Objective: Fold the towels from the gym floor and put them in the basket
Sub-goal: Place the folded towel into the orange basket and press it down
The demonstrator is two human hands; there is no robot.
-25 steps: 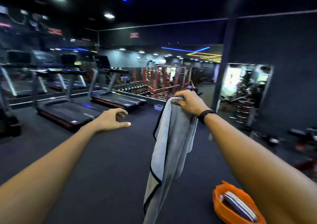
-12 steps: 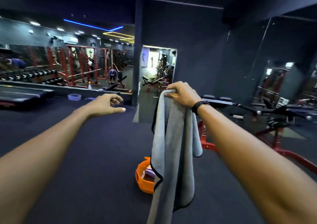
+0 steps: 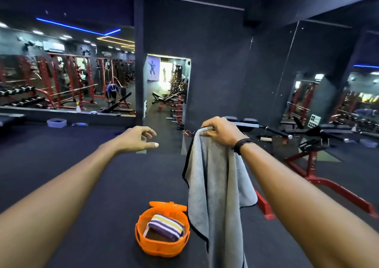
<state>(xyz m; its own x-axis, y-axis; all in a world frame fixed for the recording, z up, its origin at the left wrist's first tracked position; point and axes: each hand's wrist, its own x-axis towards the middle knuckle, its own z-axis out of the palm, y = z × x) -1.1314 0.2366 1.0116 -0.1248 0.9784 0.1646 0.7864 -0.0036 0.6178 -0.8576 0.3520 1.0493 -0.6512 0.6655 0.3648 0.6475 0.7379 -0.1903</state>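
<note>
Both arms outstretched: left grip [image 3: 137, 139] loose, empty; right grip [image 3: 218, 132] fisted closed.

Grey towel hanging, striped towel already in basket.
Grey towel [image 3: 215, 187]: plain grey with thin black edging, unfolded, hanging vertically from its bunched top edge, right of centre, lower end running out of frame at the bottom. Orange basket [image 3: 143, 241]: round plastic, open, sitting on the dark gym floor at near centre, just left of the hanging towel, whose edge overlaps its right rim in view. Striped towel [image 3: 166, 226]: purple, white and yellow stripes, folded into a compact block, lying tilted inside the basket.
</note>
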